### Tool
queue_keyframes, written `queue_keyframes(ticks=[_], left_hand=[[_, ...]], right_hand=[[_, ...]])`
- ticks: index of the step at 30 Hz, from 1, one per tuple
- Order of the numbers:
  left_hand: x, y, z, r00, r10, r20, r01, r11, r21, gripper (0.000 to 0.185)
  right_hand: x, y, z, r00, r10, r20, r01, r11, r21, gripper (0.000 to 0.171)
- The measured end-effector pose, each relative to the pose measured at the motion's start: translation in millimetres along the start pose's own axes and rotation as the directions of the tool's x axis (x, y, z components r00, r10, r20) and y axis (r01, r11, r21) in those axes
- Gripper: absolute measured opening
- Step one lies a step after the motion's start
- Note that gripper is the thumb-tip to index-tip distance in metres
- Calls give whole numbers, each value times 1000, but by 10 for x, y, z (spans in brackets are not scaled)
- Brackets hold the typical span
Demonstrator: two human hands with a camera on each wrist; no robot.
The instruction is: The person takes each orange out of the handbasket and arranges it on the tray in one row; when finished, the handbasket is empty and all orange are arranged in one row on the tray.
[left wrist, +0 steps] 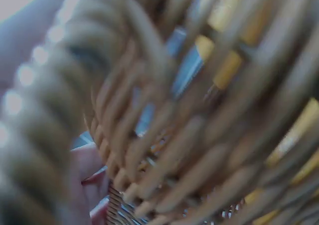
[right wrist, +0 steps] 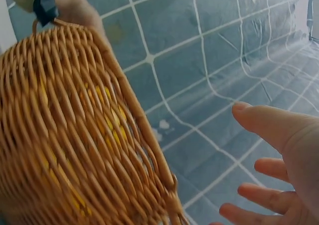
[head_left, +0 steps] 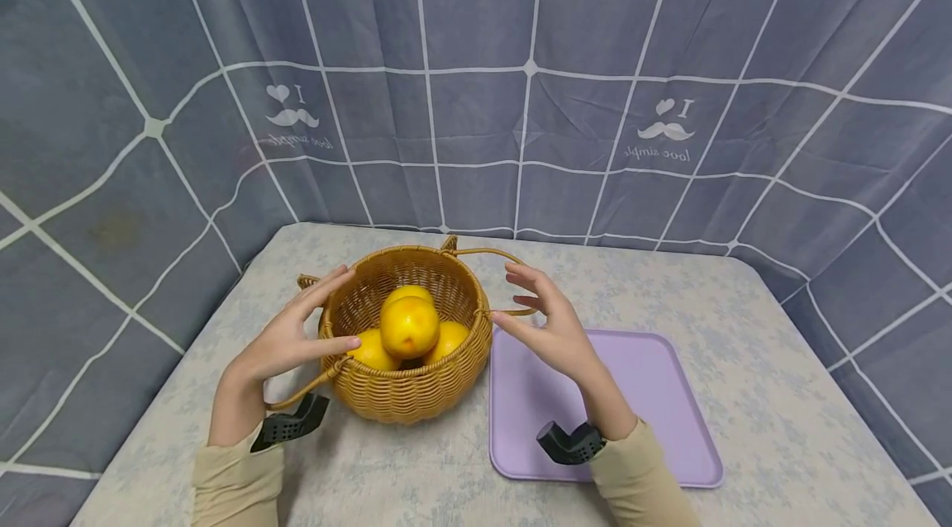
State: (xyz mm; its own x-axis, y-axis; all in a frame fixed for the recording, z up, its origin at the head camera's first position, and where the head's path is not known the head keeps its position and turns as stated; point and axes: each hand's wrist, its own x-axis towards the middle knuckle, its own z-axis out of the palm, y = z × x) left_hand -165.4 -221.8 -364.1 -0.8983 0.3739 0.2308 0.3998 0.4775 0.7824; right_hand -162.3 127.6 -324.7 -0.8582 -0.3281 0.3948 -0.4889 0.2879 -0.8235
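A round brown wicker basket (head_left: 405, 399) stands on the table with several yellow fruits (head_left: 410, 327), apparently lemons, heaped inside. My left hand (head_left: 286, 337) is spread at its left side, thumb reaching over the front rim and fingers along the outer back edge. Close up in the left wrist view, the wicker wall (left wrist: 189, 145) hides most of that hand. At the right, my right hand (head_left: 554, 329) hovers around the loop handle (head_left: 491, 252), fingers loosely spread, thumb tip close to the handle's front end. The right wrist view shows that hand's fingers apart with nothing between them.
A flat purple tray (head_left: 658, 403) lies on the table right of the basket, partly beneath my right forearm. The left loop handle (head_left: 308, 386) sticks out beside my left wrist. A grey-blue checked curtain (head_left: 476, 122) encloses the back and sides of the patterned tabletop (head_left: 402, 477).
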Motion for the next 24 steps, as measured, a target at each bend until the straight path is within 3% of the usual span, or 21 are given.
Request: queue_keyframes(ticks=[9, 16, 24], left_hand=[[29, -172, 17, 999, 28, -16, -30, 992, -124, 81], [33, -217, 17, 1000, 17, -20, -21, 984, -175, 78], [25, -241, 20, 1000, -8, -26, 3, 982, -189, 77]], right_hand=[[155, -119, 183, 994, -22, 105, 11, 994, 106, 56], [314, -201, 314, 973, -66, 219, 46, 994, 95, 55], [534, 48, 582, 941, -21, 336, -20, 993, 117, 57]])
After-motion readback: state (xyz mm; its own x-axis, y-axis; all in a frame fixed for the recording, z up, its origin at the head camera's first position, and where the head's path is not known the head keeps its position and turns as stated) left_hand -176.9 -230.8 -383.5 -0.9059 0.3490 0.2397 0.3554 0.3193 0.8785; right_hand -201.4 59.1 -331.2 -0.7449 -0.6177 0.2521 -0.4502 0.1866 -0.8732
